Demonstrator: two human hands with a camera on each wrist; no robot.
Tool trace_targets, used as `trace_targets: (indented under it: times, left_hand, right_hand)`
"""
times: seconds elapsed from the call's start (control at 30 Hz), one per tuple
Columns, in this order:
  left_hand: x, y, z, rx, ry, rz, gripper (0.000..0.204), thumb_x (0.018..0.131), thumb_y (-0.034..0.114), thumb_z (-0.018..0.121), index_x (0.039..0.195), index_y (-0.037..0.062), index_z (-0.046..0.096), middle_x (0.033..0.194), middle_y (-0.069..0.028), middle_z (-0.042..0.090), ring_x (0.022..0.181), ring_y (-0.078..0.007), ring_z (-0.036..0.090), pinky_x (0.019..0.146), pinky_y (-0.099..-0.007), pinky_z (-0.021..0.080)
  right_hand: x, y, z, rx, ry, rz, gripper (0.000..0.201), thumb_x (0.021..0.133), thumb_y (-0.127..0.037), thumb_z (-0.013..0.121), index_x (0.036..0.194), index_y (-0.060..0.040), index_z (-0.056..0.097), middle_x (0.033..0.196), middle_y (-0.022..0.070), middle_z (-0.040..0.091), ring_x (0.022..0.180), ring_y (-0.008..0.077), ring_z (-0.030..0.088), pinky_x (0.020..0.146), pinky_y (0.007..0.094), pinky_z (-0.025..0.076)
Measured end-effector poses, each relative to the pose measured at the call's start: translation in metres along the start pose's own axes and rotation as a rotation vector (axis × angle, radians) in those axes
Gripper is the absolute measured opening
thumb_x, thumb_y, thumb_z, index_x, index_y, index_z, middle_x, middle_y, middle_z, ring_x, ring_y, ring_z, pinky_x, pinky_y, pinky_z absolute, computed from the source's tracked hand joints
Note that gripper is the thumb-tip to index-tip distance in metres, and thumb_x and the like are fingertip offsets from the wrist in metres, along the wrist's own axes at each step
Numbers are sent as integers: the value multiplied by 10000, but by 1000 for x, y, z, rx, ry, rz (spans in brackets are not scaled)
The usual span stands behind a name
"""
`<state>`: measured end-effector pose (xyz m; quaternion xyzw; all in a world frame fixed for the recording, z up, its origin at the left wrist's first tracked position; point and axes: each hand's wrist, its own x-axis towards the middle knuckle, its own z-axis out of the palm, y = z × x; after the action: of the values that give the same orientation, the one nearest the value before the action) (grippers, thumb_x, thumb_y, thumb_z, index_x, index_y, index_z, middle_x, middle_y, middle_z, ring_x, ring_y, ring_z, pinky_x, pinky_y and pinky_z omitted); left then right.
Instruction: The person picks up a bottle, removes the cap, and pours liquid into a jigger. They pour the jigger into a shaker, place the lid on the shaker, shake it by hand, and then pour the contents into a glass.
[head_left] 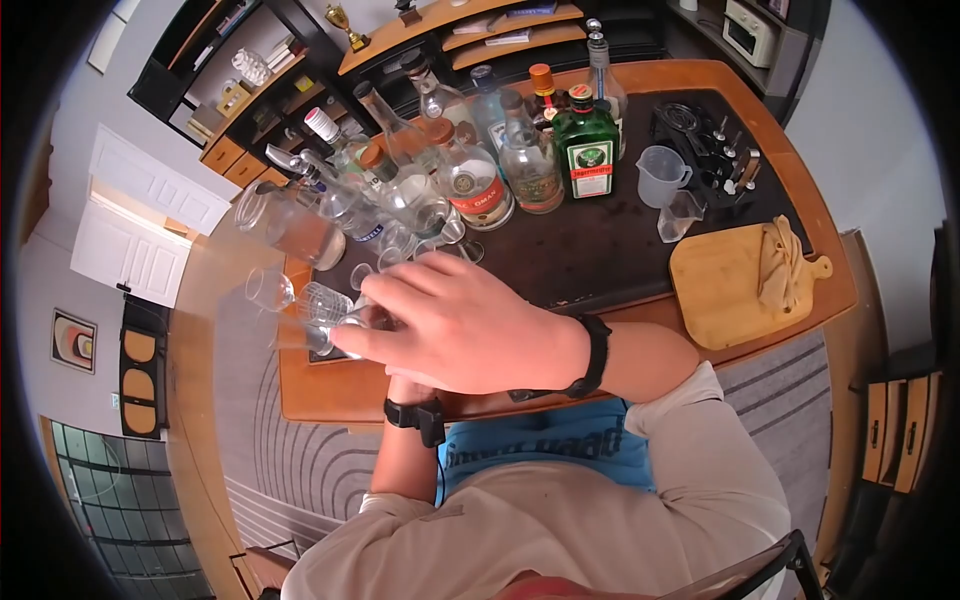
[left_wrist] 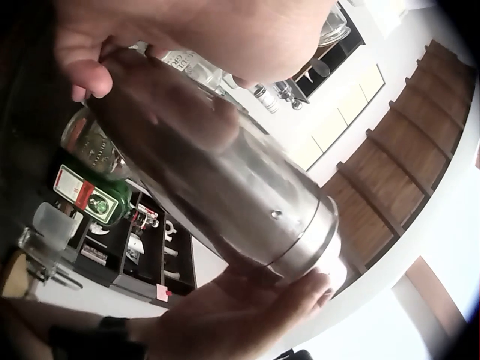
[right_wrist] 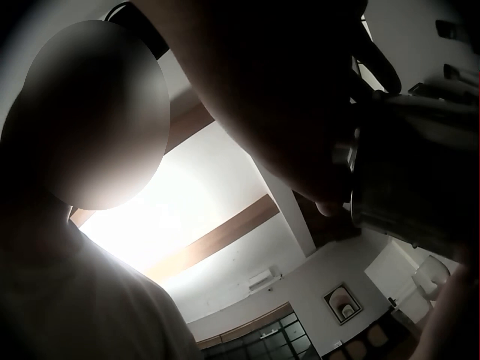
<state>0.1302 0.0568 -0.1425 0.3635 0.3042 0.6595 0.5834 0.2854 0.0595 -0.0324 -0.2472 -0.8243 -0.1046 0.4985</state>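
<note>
Both hands hold a metal cocktail shaker (left_wrist: pixel 225 187), which lies tilted across the left wrist view. My left hand (left_wrist: pixel 217 34) grips one end, its fingertips curled over the dark edge. At the other end, my right hand (head_left: pixel 465 320) wraps the capped part, with its thumb and fingers around the rim. From the head view, the right hand covers most of the shaker and nearly all of the left hand. Several clear glasses (head_left: pixel 325 302) stand just beyond the fingers, at the table's left side. The right wrist view is dark, with the shaker at its right edge.
Several liquor bottles (head_left: pixel 480 190) crowd the far left and middle of the table, a green bottle (head_left: pixel 590 140) among them. Right of them stand a plastic measuring jug (head_left: pixel 660 178) and a black rack of bar tools (head_left: pixel 735 160). A cutting board (head_left: pixel 715 300) bears a folded cloth (head_left: pixel 783 268).
</note>
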Motion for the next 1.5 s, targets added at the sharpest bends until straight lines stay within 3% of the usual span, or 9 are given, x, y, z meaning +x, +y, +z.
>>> trace_targets:
  times: [0.17, 0.37, 0.57, 0.7, 0.83, 0.97, 1.03, 1.17, 1.5]
  left_hand:
    - [35, 16, -34, -104, -174, -594, 859, 1060, 783, 349, 1490, 57, 507, 1268, -125, 705, 1127, -259, 714, 602, -282, 468]
    - [34, 16, 6, -136, -88, -226, 768, 1107, 670, 360, 1587, 79, 465, 1564, -128, 571, 1444, -292, 564, 1136, -505, 525]
    - [54, 6, -44, -310, -327, -527, 810, 1089, 716, 361, 1600, 92, 445, 1478, -191, 633, 1259, -324, 669, 974, -460, 583]
    - [38, 23, 22, -42, -64, -148, 801, 1112, 647, 347, 1641, 47, 381, 1597, -189, 535, 1458, -357, 545, 1233, -521, 441]
    - [54, 13, -31, -297, -236, -467, 848, 1081, 737, 370, 1573, 47, 414, 1457, -197, 645, 1139, -344, 710, 680, -325, 511]
    - [46, 18, -25, -378, -252, -439, 818, 1082, 728, 376, 1574, 78, 445, 1475, -188, 633, 1210, -332, 694, 721, -342, 564]
    - [36, 28, 12, -273, -109, -191, 607, 1152, 499, 368, 1569, 71, 477, 1496, -137, 623, 1341, -304, 638, 1169, -462, 504]
    - [48, 22, -34, -237, -194, -506, 886, 1052, 781, 392, 1607, 90, 390, 1270, -186, 681, 1113, -383, 725, 586, -278, 451]
    - [42, 15, -27, -227, -205, -555, 902, 1054, 796, 349, 1617, 92, 391, 1434, -140, 657, 1150, -253, 719, 632, -265, 478]
  right_hand:
    - [8, 42, -22, 60, 95, 400, 573, 849, -217, 839, 1352, -96, 594, 1121, 125, 697, 981, 343, 702, 870, 475, 556]
    - [8, 17, -22, 48, 62, 115, 638, 783, -221, 888, 1372, -153, 654, 1209, 124, 663, 1013, 356, 690, 878, 464, 556]
    - [10, 49, -36, -9, 179, 379, 626, 767, -153, 878, 1343, -93, 640, 1097, 110, 725, 970, 337, 723, 850, 443, 571]
    - [10, 17, -21, 35, 167, 152, 631, 755, -171, 887, 1355, -175, 690, 1250, 121, 697, 1035, 345, 709, 889, 456, 567]
    - [12, 47, -36, 95, 213, 363, 624, 786, -147, 867, 1369, -83, 655, 1168, 124, 727, 1028, 338, 710, 889, 442, 567]
    - [13, 32, -27, 11, 199, 246, 642, 789, -171, 883, 1385, -99, 653, 1154, 114, 718, 1029, 341, 697, 922, 454, 556]
    - [13, 20, -25, 82, 133, 135, 663, 774, -171, 893, 1391, -120, 653, 1208, 104, 714, 1061, 338, 700, 930, 445, 548]
    - [13, 47, -35, 166, 140, 462, 670, 818, -183, 878, 1417, -70, 600, 1103, 125, 735, 899, 347, 691, 853, 462, 544]
    - [13, 44, -26, 72, 102, 295, 642, 839, -198, 850, 1411, -113, 572, 1114, 132, 661, 1053, 363, 663, 925, 496, 512]
